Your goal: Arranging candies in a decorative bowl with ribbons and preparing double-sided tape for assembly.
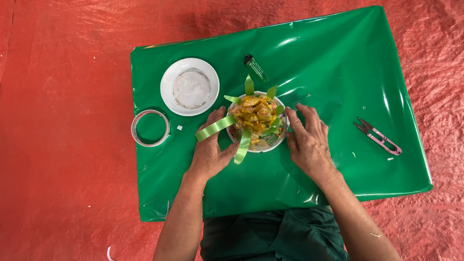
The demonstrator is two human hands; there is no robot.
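Note:
A white bowl (265, 147) heaped with yellow-wrapped candies (254, 115) sits in the middle of a shiny green sheet (338, 72). Light green ribbon strips (216, 128) fan out from under and around the bowl. My left hand (209, 151) rests flat on the sheet against the bowl's left side, with a ribbon lying across it. On the bowl's right side lies my right hand (308, 140), fingers spread and touching the rim. Neither hand grips anything.
A white lid or plate (189, 87) lies upper left of the bowl. A roll of clear tape (150, 128) sits at the sheet's left edge. A green lighter (256, 68) lies behind the bowl. Pink thread snips (378, 137) rest at right. Red tarp (63, 145) surrounds the sheet.

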